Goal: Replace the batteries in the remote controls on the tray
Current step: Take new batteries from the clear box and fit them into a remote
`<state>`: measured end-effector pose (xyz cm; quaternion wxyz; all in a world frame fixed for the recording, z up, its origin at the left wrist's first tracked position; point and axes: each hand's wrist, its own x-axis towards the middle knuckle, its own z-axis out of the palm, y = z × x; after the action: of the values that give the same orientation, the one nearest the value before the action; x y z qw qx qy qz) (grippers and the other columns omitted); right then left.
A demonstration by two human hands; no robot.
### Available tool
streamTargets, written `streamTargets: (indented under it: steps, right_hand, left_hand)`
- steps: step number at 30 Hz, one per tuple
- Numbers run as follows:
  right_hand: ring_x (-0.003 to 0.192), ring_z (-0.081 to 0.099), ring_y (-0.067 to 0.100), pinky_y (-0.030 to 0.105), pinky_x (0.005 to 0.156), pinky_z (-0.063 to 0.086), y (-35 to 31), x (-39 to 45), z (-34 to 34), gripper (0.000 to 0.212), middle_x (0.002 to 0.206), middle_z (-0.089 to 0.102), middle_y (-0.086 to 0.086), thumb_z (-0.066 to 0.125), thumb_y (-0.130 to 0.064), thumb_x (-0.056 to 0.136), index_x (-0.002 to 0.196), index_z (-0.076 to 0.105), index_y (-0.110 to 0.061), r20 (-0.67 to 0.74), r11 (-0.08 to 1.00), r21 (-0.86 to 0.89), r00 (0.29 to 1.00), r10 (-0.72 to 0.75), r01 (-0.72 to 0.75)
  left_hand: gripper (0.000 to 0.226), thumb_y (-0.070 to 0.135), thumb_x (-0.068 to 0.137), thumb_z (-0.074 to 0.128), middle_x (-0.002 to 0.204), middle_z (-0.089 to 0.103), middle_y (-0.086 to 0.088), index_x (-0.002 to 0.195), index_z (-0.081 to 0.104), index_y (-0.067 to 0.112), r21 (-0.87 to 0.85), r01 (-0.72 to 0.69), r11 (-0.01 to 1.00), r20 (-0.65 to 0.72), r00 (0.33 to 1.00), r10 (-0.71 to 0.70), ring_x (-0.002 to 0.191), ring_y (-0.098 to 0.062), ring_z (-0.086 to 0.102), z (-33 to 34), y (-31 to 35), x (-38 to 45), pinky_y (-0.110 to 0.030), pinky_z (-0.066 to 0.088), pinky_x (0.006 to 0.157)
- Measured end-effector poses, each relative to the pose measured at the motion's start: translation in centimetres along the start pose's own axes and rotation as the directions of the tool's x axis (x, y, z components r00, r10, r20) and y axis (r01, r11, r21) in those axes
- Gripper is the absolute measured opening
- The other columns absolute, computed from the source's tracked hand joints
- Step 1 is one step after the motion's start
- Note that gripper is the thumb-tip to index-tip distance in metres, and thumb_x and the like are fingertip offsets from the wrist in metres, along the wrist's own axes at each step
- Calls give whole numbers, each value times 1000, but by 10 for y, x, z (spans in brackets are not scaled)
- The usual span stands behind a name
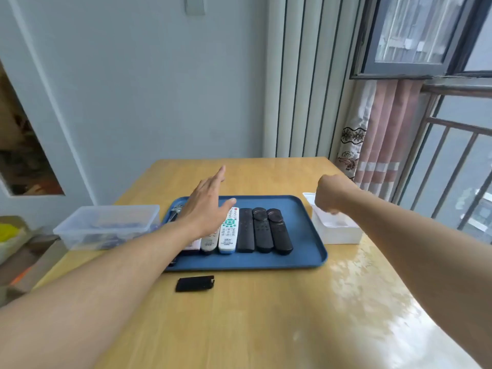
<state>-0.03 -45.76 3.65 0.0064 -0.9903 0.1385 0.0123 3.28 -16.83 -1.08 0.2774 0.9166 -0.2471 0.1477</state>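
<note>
So we've got a blue tray [306,235] sitting in the middle of a wooden table [266,315], with the remotes lined up side by side on it. From the right there are three black remotes [262,230], then a white remote [228,235] with green and grey buttons, then a light grey one [209,243] and at least one more further left that our arm mostly covers.

Our left hand [206,209] hangs over the left part of the tray, fingers straight and spread, thumb sticking out toward the white remote, holding nothing. Our right hand [330,194] is curled into a fist over the white box [338,230] just right of the tray; the knuckles face us, so we can't tell if anything's pinched inside.

A small black battery cover [195,283] lies on the table just in front of the tray. A clear plastic container [106,226] sits left of the tray, with some dark bits inside, too blurry to name.
</note>
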Motion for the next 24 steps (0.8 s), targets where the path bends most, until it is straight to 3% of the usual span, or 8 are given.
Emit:
streamTargets:
  steps: [4, 7, 11, 15, 18, 20, 22, 24]
  right_hand:
    - [73, 64, 24, 28, 55, 50, -56, -12, -13, 21, 93, 66, 5, 51, -6, 85, 92, 66, -18, -179, 982, -71, 967, -184, 174]
    - [90, 67, 23, 38, 73, 59, -119, -22, -4, 33, 114, 66, -1, 56, -17, 92, 120, 66, -31, -180, 922, 51, 912, -370, 384]
    - [116, 61, 22, 39, 91, 54, -207, -42, 18, 42, 136, 59, -4, 59, -31, 94, 136, 58, -31, -178, 798, 96, 800, -574, 594]
    - [136, 42, 23, 37, 108, 38, -282, -61, 30, 59, 151, 44, 0, 59, -34, 93, 149, 44, -29, -98, 680, -58, 674, -733, 731]
    - [130, 45, 32, 43, 105, 42, -319, -67, 39, 52, 145, 48, 7, 57, -31, 93, 142, 49, -18, -7, 662, -146, 668, -744, 735]
    - [115, 55, 34, 39, 89, 48, -335, -72, 40, 38, 125, 59, 11, 58, -29, 92, 126, 57, -11, -9, 670, -162, 678, -735, 725]
    - [99, 60, 33, 34, 70, 43, -343, -76, 39, 18, 103, 61, 12, 60, -24, 91, 103, 58, -10, -69, 681, -198, 683, -728, 705]
    - [93, 61, 32, 32, 66, 38, -350, -81, 40, 9, 96, 61, 12, 60, -20, 91, 93, 53, -15, -118, 669, -262, 665, -737, 695]
  left_hand:
    - [81, 34, 99, 58, 158, 37, 5, 161, 8, 23, 102, 57, 993, -50, 997, -52, 147, -16, 27, -33, -46, -19, -35, 25, 120]
    - [76, 37, 97, 60, 154, 43, 2, 159, 20, 20, 117, 153, 981, -151, 979, -135, 145, -20, 32, -53, -91, -42, -38, 27, 120]
    - [69, 48, 95, 55, 154, 46, -8, 153, 37, 15, 156, 199, 967, -256, 954, -155, 147, -24, 32, -76, -140, -80, -40, 21, 123]
    - [124, 95, 58, 48, 159, 38, -1, 154, 35, 16, 233, 246, 941, -271, 946, -180, 154, -20, 17, -85, -173, -113, -38, -8, 124]
    - [143, 103, 49, 42, 169, 13, 3, 161, 12, 18, 211, 371, 905, -268, 912, -311, 156, -15, -5, -77, -194, -130, -39, -22, 118]
    - [140, 96, 56, 52, 169, 11, 0, 161, 9, 15, 213, 402, 891, -284, 898, -337, 156, -17, -4, -73, -199, -131, -44, -17, 121]
    - [130, 83, 66, 65, 168, 15, -3, 160, 10, 12, 234, 398, 887, -295, 898, -326, 156, -19, 1, -70, -196, -128, -46, -10, 124]
    - [123, 74, 73, 69, 167, 19, -6, 160, 11, 11, 227, 395, 890, -323, 893, -314, 156, -20, 5, -68, -198, -128, -46, -4, 126]
